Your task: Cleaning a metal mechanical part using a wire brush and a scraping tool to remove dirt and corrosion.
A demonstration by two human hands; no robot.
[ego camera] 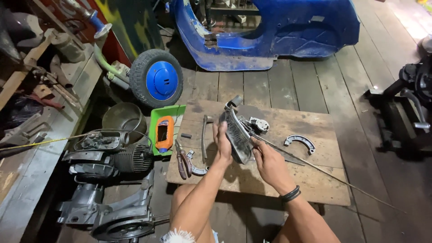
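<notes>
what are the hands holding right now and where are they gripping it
Both hold a dark ribbed metal pedal: left hand on its left edge, right hand at its lower right end.

Your left hand (pixel 222 145) is reaching toward twelve o'clock, fingers curled in a grip. Your right hand (pixel 266 161), wristband at five o'clock, is pinching toward eleven.

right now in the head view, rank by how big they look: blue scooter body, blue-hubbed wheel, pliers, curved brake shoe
1. blue scooter body
2. blue-hubbed wheel
3. pliers
4. curved brake shoe; close to the pliers, so that order is unsure.

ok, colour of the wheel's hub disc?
Blue, on the small wheel with a dark tyre; the head view shows it.
</notes>
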